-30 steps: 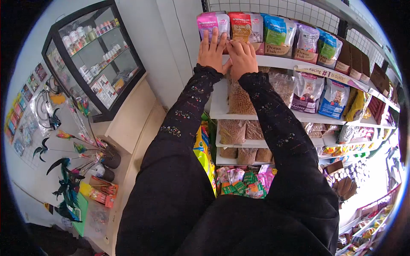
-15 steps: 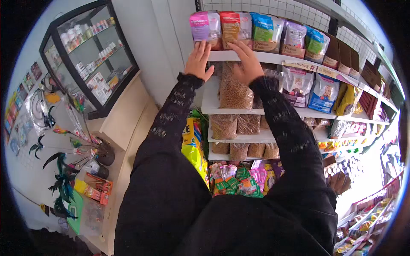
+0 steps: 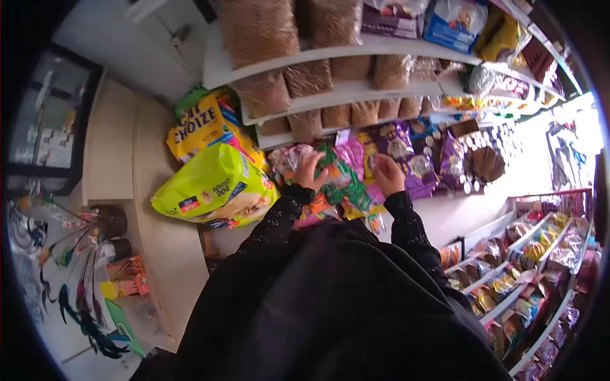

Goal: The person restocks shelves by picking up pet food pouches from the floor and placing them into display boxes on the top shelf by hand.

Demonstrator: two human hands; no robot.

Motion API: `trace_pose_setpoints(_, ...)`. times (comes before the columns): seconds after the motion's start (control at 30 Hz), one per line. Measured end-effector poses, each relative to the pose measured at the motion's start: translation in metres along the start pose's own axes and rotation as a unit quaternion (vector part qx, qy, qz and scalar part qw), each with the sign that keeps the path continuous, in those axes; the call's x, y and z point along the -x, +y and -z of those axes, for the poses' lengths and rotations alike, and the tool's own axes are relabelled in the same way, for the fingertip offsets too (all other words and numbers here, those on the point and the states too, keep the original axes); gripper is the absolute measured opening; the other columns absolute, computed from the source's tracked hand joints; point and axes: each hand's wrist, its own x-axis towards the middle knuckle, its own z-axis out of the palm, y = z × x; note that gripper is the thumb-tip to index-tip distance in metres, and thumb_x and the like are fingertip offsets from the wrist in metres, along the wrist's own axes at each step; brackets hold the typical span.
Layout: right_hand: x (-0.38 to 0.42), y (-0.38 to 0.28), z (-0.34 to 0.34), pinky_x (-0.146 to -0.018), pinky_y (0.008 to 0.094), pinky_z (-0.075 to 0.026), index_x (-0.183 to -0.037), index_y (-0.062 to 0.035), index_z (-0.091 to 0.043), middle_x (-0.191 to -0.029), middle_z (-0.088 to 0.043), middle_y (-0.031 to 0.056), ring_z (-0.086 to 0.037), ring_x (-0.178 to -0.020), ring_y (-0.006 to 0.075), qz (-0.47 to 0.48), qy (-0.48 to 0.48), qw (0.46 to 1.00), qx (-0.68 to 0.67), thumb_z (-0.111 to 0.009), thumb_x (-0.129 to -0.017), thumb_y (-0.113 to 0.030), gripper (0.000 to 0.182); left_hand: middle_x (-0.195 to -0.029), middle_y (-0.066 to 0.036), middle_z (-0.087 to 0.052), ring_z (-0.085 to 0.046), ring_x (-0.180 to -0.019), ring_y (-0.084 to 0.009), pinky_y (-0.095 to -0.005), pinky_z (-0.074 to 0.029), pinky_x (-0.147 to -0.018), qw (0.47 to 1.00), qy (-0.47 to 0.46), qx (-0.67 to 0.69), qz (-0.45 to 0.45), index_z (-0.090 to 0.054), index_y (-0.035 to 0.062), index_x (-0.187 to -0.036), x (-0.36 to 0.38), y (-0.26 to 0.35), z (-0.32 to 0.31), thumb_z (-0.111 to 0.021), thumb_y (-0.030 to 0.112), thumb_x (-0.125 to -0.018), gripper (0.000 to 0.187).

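My left hand (image 3: 309, 171) is over the left side of a pile of small packets, its fingers apart and nothing visible in it. Green packets (image 3: 343, 181) lie between my two hands. At the right side of the pile my right hand (image 3: 388, 175) has its fingers curled beside purple and yellow packets; whether it holds anything is too small to tell. Pink packets (image 3: 351, 151) lie behind the green ones. Purple bags (image 3: 416, 166) are just right of my right hand.
A lime-green dog food bag (image 3: 219, 184) and a yellow bag (image 3: 206, 127) stand at the left by a wooden counter (image 3: 162, 235). Shelves (image 3: 362, 89) with bags of brown kibble (image 3: 308, 79) rise beyond the pile. Racks of packets (image 3: 534, 279) stand at the right.
The view has tilted down. Both hands have left the upper shelf with the upright pouches and come down to the packet pile below the shelves.
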Motion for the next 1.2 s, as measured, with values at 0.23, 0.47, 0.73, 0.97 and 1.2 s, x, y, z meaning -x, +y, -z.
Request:
trace_pose_setpoints(0.23, 0.052, 0.093, 0.074, -0.070, 0.0191, -0.043, -0.108, -0.0028, -0.051, -0.083, -0.055, 0.0000, -0.052, -0.076, 0.0064, -0.200, -0.032, 0.976, 0.084, -0.055, -0.077, 0.001, 0.031, -0.101, -0.016, -0.054, -0.054, -0.091, -0.0291, -0.0380, -0.045, -0.076, 0.941, -0.256, 0.046, 0.217, -0.053, 0.0070, -0.102, 0.098, -0.021, -0.097, -0.058, 0.026, -0.077, 0.032)
trace_pose_setpoints(0.47, 0.075, 0.218, 0.105, -0.061, 0.0233, -0.046, -0.098, -0.0050, -0.058, -0.073, -0.062, 0.0050, -0.057, -0.068, 0.0094, -0.361, -0.033, 0.930, 0.054, -0.061, -0.075, -0.011, 0.024, -0.092, -0.013, -0.058, -0.057, -0.082, -0.0277, -0.0358, -0.046, -0.072, 0.891, -0.281, 0.074, 0.349, -0.054, 0.0052, -0.100, 0.111, -0.029, -0.151, -0.058, 0.025, -0.076, 0.031)
trace_pose_setpoints(0.73, 0.092, 0.385, 0.142, -0.062, 0.0343, -0.047, -0.097, -0.0083, -0.059, -0.077, -0.063, 0.0108, -0.060, -0.069, 0.0219, -0.443, -0.059, 0.867, 0.221, -0.063, -0.069, -0.022, 0.032, -0.089, -0.013, -0.059, -0.058, -0.081, -0.0268, -0.0363, -0.046, -0.069, 0.878, -0.309, 0.048, 0.362, -0.055, 0.0065, -0.097, 0.129, -0.061, -0.242, -0.058, 0.023, -0.074, 0.028)
trace_pose_setpoints(0.97, 0.101, 0.484, 0.108, -0.067, 0.0330, -0.047, -0.101, -0.0087, -0.052, -0.079, -0.062, 0.0106, -0.061, -0.075, 0.0240, -0.351, -0.107, 0.853, 0.371, -0.064, -0.068, -0.020, 0.037, -0.083, -0.011, -0.059, -0.058, -0.074, -0.0273, -0.0378, -0.046, -0.066, 0.871, -0.304, 0.102, 0.373, -0.056, 0.0062, -0.092, 0.178, -0.119, -0.343, -0.061, 0.020, -0.071, 0.026)
trace_pose_setpoints(1.2, 0.071, 0.502, 0.084, -0.072, 0.0362, -0.046, -0.101, -0.0030, -0.044, -0.088, -0.060, 0.0136, -0.060, -0.079, 0.0280, -0.470, 0.072, 0.830, 0.291, -0.068, -0.065, -0.020, 0.047, -0.100, -0.016, -0.051, -0.051, -0.090, -0.0345, -0.0423, -0.044, -0.073, 0.874, -0.358, 0.029, 0.326, -0.047, 0.0127, -0.110, 0.148, -0.153, -0.404, -0.060, 0.017, -0.069, 0.043)
